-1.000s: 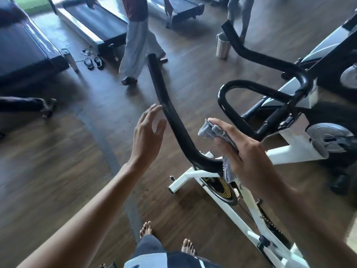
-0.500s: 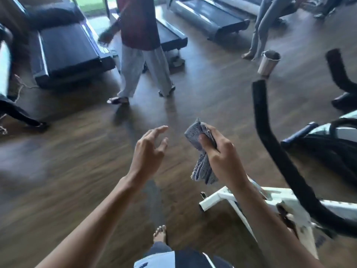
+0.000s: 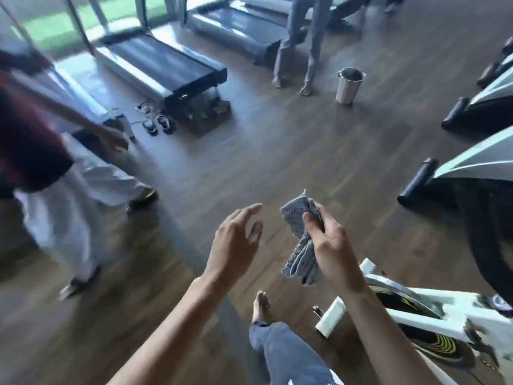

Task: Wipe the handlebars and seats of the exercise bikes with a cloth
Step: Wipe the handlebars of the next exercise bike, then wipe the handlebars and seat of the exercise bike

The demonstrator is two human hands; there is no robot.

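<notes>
The right hand (image 3: 333, 245) grips a crumpled grey cloth (image 3: 301, 259), thumb and curled fingers pinching its upper fold while the rest hangs below the palm. The left hand (image 3: 236, 243) is held just beside it, fingers spread and slightly bent, touching nothing. Both hands are in the air above the wooden floor (image 3: 305, 162), and the cloth is clear of any equipment. The nearest exercise bike (image 3: 433, 304), white-framed with a black and yellow flywheel, stands to the lower right under the right forearm. Two more bikes (image 3: 477, 162) stand further off on the right. A treadmill (image 3: 166, 65) lies at upper left with sandals (image 3: 158, 125) at its foot, and a metal bin (image 3: 348, 84) stands near a standing person's legs (image 3: 299, 37). Another person (image 3: 55, 190), blurred, strides at left.
</notes>
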